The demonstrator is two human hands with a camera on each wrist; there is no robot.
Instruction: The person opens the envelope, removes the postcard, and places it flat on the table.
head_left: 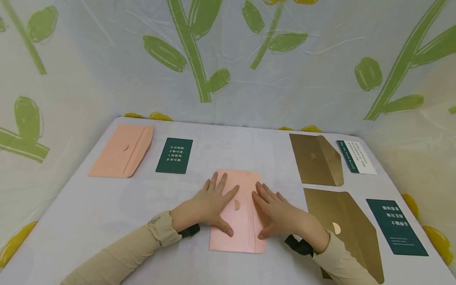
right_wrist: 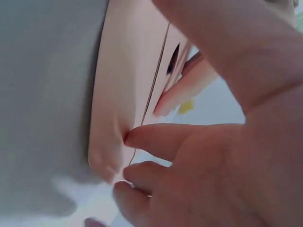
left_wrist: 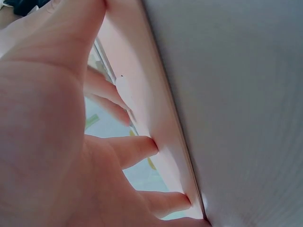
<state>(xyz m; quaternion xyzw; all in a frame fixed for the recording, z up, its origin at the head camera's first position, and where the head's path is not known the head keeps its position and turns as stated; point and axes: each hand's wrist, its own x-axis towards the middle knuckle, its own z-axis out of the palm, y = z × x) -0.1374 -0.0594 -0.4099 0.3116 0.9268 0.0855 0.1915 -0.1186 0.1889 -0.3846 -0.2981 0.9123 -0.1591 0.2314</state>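
Touching the pink envelope [head_left: 244, 213] at the table's middle, the left hand [head_left: 208, 204] is spreading its fingers wide, while the right hand [head_left: 281, 211] is keeping its fingers closer together, thumb apart. Both hands are hiding parts of the envelope, and the right sleeve [head_left: 342, 259] is covering some of the nearer gold envelope [head_left: 354, 225]. Both wrist views are cropping the pink envelope; the right one is also cutting off the thumb's tip. Only the head view is showing the whole layout, whereas the wrist views are revealing fingertips meeting the paper up close.
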